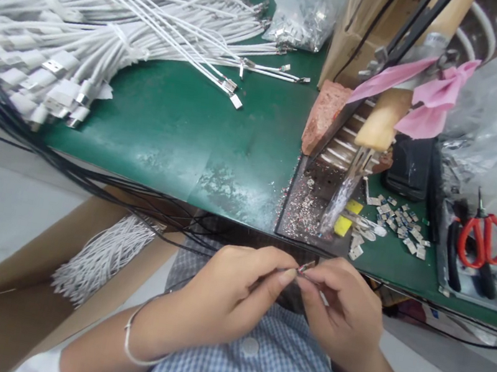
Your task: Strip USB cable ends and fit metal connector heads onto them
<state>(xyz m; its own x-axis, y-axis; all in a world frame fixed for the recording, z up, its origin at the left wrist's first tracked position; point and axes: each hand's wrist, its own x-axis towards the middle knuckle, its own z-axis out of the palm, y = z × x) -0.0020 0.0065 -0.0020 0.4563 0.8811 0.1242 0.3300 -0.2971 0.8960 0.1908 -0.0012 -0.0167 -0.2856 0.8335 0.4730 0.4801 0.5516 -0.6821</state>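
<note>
In front of my body, just off the table's near edge, my left hand [236, 291] and my right hand [345, 308] meet fingertip to fingertip. Both are closed in a pinch on the thin end of a dark cable [306, 267], where a small shiny bit shows. The fingers cover most of it, so its exact shape cannot be made out. Black cables [134, 193] run along the table edge from the left toward my lap. Beyond my hands lies a dark work plate [305, 214] strewn with solder specks.
A soldering iron [375, 130] with pink cloth leans in its coil stand beside a brick [328, 114]. Small metal connectors [403, 223] and red-handled cutters [484, 239] lie right. White USB cables [114, 20] pile up left. Below, a cardboard box [17, 275] holds white cables.
</note>
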